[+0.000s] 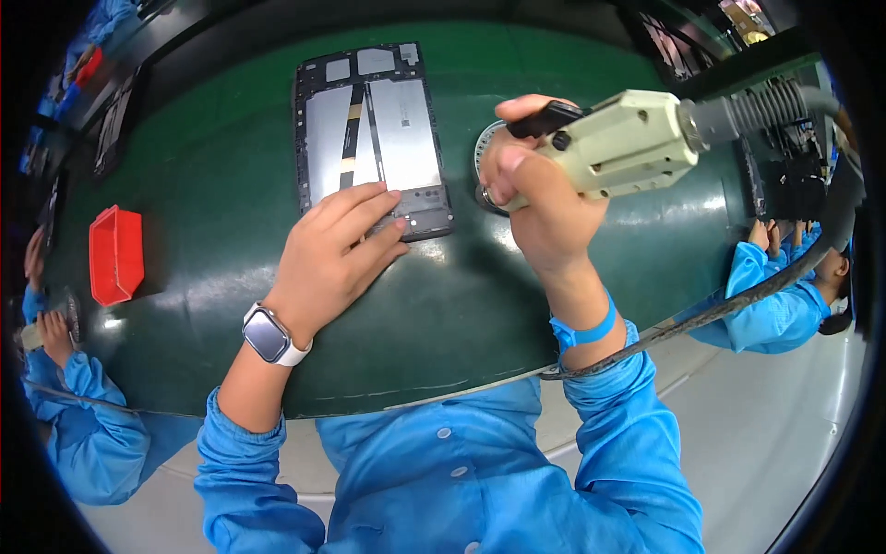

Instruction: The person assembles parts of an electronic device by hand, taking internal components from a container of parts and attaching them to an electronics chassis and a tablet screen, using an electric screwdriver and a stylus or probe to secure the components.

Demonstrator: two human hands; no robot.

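Note:
A dark-framed tablet [401, 138] with a silvery back plate and thin ribbon cables lies on the green work surface in front of me. My left hand [337, 245] rests palm down at its near edge, fingers stretched out and touching the frame, holding nothing. My right hand [549, 198] is wrapped round a pale green electric screwdriver [618, 148] with a black lever and a ribbed cable sleeve. The screwdriver's tip is hidden behind my fingers. Just past that hand, and partly covered by it, sits a round metal dish [482, 138], its contents too small to tell.
A red plastic bin [115, 256] stands to the left. A thick cable [780, 282] sweeps down the right side, and my right wrist wears a blue strap [587, 328]. Co-workers in blue sit at both sides. Dark racks [720, 46] line the far edge.

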